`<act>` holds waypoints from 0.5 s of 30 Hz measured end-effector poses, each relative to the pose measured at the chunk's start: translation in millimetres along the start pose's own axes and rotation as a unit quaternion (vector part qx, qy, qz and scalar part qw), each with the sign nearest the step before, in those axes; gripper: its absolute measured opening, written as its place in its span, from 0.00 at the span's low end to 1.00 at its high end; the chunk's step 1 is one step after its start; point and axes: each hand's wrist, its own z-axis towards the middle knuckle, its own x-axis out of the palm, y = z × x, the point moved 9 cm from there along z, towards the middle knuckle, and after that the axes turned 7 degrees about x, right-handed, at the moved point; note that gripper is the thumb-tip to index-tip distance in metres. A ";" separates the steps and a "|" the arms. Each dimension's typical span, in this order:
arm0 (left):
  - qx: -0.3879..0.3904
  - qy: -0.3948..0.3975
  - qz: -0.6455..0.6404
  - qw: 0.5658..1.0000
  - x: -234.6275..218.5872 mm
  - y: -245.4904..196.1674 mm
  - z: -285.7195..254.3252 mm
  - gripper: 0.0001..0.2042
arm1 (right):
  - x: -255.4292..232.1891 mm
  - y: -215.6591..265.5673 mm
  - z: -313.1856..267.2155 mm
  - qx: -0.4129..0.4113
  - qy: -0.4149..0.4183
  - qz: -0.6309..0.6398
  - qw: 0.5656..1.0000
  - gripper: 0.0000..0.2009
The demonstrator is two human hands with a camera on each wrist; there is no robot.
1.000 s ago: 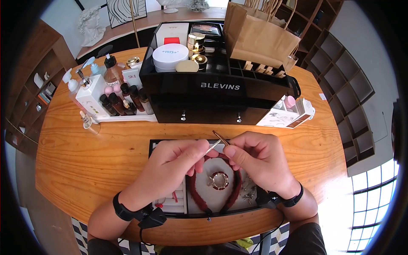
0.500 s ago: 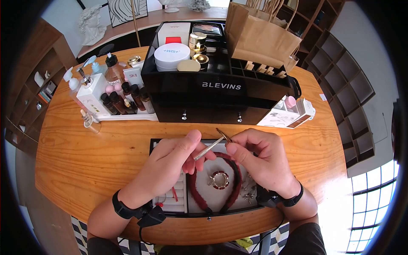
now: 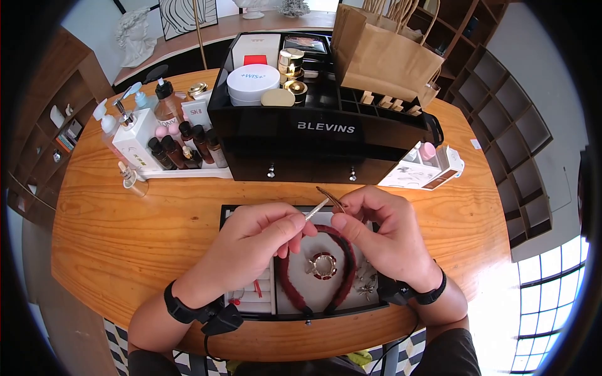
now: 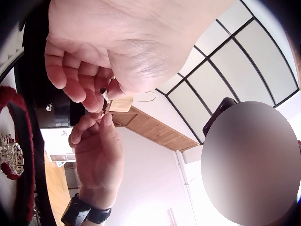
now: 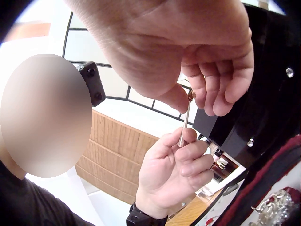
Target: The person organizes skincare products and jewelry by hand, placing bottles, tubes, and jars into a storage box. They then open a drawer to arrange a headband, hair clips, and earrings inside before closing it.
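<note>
Between thumb and fingers, my left hand [image 3: 260, 235] pinches a slim silvery stick [image 3: 316, 210], its far end angled up to the right. My right hand [image 3: 385, 238] pinches a narrow brown-gold hair clip [image 3: 327, 195]. Both pieces meet just in front of the right fingertips, above an open black drawer [image 3: 338, 315]. The right wrist view shows the silvery stick [image 5: 185, 125] running from the left fingers up to the right ones. Below the hands lies a dark red fuzzy headband [image 3: 288, 285], with a silver and red jewelled ring-shaped piece [image 3: 323, 266] inside its curve.
Behind the drawer stands a black BLEVINS case [image 3: 320, 147] carrying jars and paper bags [image 3: 389, 53]. Bottles [image 3: 172, 150] fill a white tray at left, beside a small dropper bottle [image 3: 133, 182]. A white box [image 3: 417, 169] stands at right. Small jewellery [image 3: 365, 288] lies in the drawer's right part.
Half a second ago my left thumb was lifted, with the silvery stick lying across the fingers. The thumb has come back down and pinches it again. My right hand stays nearly in place.
</note>
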 end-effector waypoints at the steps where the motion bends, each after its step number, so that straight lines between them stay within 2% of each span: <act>1: 0.003 -0.002 -0.003 1.000 -0.3 -0.2 0.1 0.17 | -0.7 0.1 0.0 0.000 0.000 0.000 1.000 0.08; 7: 0.005 0.000 0.009 1.000 -0.1 -2.9 0.3 0.17 | -2.4 6.7 -0.8 -0.002 -0.003 -0.068 0.998 0.08; 12: 0.003 0.001 0.006 1.000 1.1 -2.6 -0.5 0.16 | -6.3 10.2 -0.6 -0.050 -0.019 -0.083 0.995 0.07; 15: -0.001 0.005 0.005 1.000 2.8 -3.4 -0.8 0.16 | -9.2 9.9 -1.9 -0.017 -0.023 -0.069 0.997 0.06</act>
